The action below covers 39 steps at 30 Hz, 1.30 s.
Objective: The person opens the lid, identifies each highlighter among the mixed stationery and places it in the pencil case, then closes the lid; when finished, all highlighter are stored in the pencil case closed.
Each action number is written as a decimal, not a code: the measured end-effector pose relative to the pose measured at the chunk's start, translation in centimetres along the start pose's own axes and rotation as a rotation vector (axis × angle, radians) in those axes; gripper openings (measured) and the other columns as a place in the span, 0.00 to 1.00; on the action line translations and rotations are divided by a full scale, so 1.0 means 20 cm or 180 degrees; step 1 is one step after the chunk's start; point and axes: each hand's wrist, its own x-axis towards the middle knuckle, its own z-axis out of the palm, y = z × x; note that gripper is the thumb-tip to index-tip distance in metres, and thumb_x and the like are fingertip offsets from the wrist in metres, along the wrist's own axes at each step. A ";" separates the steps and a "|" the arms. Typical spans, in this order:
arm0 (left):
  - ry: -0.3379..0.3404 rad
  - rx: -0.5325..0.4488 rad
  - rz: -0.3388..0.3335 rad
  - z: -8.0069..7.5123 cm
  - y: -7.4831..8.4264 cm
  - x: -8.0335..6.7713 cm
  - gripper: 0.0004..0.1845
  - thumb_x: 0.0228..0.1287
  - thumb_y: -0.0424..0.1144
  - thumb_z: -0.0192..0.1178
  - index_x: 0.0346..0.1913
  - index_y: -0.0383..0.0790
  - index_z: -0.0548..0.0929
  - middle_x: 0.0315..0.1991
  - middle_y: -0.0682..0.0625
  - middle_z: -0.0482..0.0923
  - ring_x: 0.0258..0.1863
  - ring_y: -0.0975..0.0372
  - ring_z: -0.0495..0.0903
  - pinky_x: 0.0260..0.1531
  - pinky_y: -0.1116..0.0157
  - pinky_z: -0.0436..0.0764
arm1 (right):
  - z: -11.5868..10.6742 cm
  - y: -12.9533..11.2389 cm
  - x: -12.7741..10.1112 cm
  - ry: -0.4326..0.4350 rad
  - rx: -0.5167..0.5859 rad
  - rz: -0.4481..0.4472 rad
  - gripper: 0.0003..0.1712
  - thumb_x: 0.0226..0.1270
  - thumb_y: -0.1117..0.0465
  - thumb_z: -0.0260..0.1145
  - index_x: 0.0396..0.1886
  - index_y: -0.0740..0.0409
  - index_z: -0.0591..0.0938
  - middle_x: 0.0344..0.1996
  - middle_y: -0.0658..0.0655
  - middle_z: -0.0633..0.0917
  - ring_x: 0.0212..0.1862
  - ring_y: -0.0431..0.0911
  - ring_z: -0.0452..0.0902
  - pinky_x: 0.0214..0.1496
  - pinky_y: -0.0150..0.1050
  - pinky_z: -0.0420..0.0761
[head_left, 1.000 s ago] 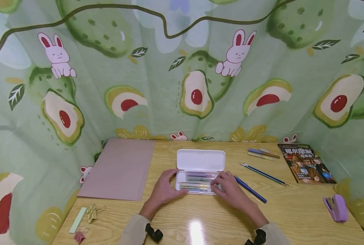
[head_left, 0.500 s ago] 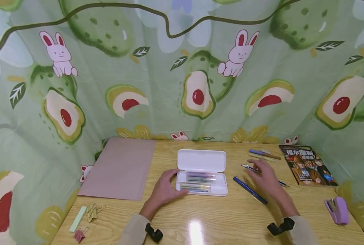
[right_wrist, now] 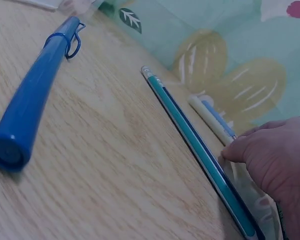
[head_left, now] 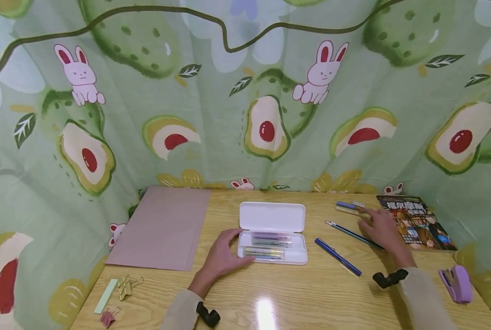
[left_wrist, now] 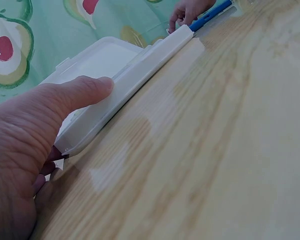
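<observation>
A white pencil case (head_left: pixel 296 262) lies with its lid (head_left: pixel 272 217) raised. Inside are several slim pens or pencils (head_left: pixel 270 239) in two groups. My left hand (head_left: pixel 222 256) grips the case's left end, thumb (left_wrist: pixel 97 91) on the front wall and fingers behind. At the back right, my right hand (head_left: pixel 383 227) reaches over a blue-and-brown pen (head_left: pixel 345 205) and a pale pen (right_wrist: pixel 207 115). Thumb and forefinger are right at these pens' near ends; I cannot tell whether they pinch one. Two dark pencils (right_wrist: pixel 190 145) lie beside that hand.
A blue pen (head_left: pixel 337 255) lies right of the case. A comic-style book (head_left: pixel 418 222) and purple stapler (head_left: pixel 460 283) are at the right. Left are a mauve folder (head_left: pixel 158 229), a pale green strip (head_left: pixel 105 296) and binder clips (head_left: pixel 124 288). A patterned curtain (head_left: pixel 212 91) stands behind.
My right hand has left the pencil case, passed over the dark pencils and moved right and back to the pens by the book. My left hand stays at the case.
</observation>
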 end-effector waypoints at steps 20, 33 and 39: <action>0.0008 0.0081 0.0030 -0.02 0.01 0.00 0.48 0.46 0.65 0.80 0.69 0.46 0.78 0.68 0.47 0.76 0.69 0.50 0.73 0.64 0.45 0.77 | 0.04 -0.20 -0.11 0.0243 0.0539 -0.0308 0.06 0.75 0.69 0.65 0.44 0.71 0.83 0.40 0.67 0.82 0.48 0.63 0.72 0.51 0.58 0.66; 0.0028 0.0054 0.0002 -0.02 0.02 0.00 0.48 0.45 0.64 0.81 0.69 0.46 0.79 0.68 0.46 0.76 0.69 0.50 0.74 0.65 0.45 0.76 | 0.30 -0.74 -0.17 0.0281 0.0459 -0.1278 0.08 0.63 0.68 0.76 0.38 0.55 0.85 0.38 0.51 0.81 0.44 0.49 0.70 0.48 0.47 0.66; 0.0006 0.0048 0.0037 -0.01 0.02 0.00 0.48 0.45 0.64 0.81 0.68 0.46 0.79 0.68 0.46 0.76 0.69 0.50 0.74 0.65 0.45 0.77 | 0.39 -0.90 -0.15 -0.0155 0.0414 -0.1403 0.06 0.65 0.63 0.77 0.37 0.52 0.86 0.39 0.51 0.79 0.43 0.44 0.65 0.47 0.44 0.66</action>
